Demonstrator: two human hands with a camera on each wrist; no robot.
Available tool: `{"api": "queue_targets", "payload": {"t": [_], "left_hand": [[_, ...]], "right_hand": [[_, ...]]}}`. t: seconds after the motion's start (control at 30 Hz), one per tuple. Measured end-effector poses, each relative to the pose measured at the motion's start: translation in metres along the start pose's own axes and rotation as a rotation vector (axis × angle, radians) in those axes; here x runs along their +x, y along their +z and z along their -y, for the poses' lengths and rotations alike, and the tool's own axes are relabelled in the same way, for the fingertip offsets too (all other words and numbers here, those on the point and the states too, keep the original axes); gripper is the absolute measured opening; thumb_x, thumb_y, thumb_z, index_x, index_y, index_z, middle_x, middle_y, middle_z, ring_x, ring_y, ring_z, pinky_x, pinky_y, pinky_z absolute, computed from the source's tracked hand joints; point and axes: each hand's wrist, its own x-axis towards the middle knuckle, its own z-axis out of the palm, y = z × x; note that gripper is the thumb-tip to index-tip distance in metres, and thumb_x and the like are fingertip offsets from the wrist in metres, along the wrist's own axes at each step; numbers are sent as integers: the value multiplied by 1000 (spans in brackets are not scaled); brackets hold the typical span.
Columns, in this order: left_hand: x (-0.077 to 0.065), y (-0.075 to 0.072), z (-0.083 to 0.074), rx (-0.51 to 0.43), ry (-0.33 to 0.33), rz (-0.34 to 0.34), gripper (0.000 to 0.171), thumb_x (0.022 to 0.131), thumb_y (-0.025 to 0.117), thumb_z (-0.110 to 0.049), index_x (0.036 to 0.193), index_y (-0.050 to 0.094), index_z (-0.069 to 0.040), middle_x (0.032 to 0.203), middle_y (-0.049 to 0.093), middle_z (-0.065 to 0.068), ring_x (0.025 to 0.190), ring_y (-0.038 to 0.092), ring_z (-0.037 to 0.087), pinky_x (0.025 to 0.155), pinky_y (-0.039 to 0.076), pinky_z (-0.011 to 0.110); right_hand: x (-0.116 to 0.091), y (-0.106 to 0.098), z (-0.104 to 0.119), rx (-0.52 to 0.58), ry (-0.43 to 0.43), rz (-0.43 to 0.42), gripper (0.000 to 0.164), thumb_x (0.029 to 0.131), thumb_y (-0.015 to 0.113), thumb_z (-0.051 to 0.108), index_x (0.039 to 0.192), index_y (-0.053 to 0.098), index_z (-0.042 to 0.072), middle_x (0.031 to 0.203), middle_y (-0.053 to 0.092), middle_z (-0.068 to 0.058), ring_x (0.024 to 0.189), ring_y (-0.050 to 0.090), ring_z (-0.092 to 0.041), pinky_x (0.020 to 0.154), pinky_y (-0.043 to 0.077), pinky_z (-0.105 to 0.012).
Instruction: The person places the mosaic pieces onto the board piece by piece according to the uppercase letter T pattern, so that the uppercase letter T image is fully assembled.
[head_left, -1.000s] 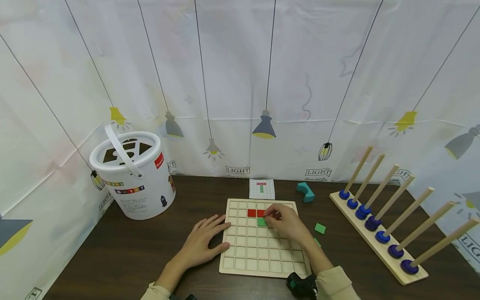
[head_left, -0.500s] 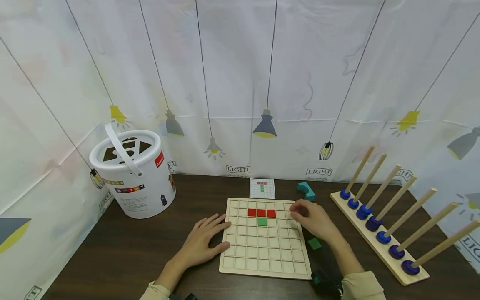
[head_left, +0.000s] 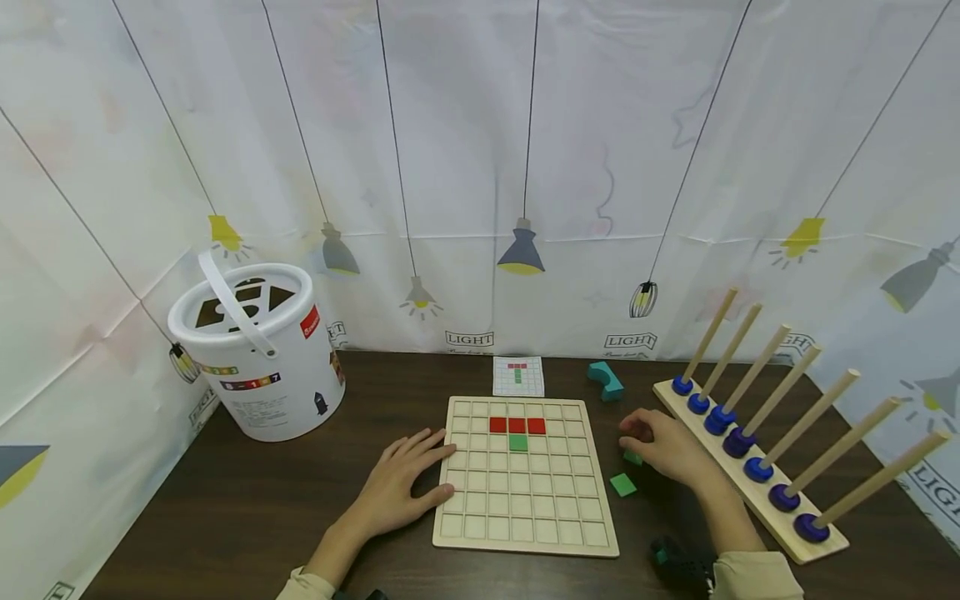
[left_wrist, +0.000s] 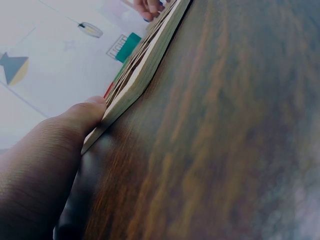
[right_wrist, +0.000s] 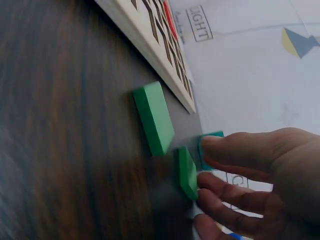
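Note:
A square wooden grid board [head_left: 525, 506] lies on the dark table. Three red tiles [head_left: 517, 425] form a row near its top, with one green tile [head_left: 518, 442] below the middle one. My left hand [head_left: 401, 483] lies spread at the board's left edge; in the left wrist view its thumb [left_wrist: 82, 115] touches the corner. To the right of the board, my right hand [head_left: 663, 446] hovers over a loose green tile [head_left: 632, 457], thumb and fingers bent apart. In the right wrist view, fingertips are right at that tile's edge. Another green tile [right_wrist: 156, 117] lies nearer the board.
Behind the board is a small card [head_left: 501, 385] printed with a red and green T. A teal curved block [head_left: 607, 382] lies beside it. On the right stands a peg rack [head_left: 825, 550] with blue rings. A white bucket [head_left: 277, 400] stands at left.
The right hand left a third red tile in the row, then moved right, off the board to the loose green tiles. The left hand stays at the board's edge.

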Motion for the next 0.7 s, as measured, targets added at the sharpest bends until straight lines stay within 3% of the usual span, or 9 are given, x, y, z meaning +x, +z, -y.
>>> {"api": "queue_targets", "payload": {"t": [0.3,0.7], "left_hand": [[0,-2,-1,0,-4,7,58,89,52,-58,140,46,-31,152,37,-2,142,30,27,111,23,56],[-1,-1,-1,-5,-5,4,58,89,52,-58,140,47,-30,151,37,-2,142,31,27,110,24,57]], "right_hand": [[-5,-9,-8,23,25,124,27,84,70,20,101,63,1,88,63,-4,77,56,-14,66,46,-31],[-5,-7,-2,53,44,101,18,82,69,12,94,59,3,86,62,-4,78,56,-15,67,45,-30]]}}
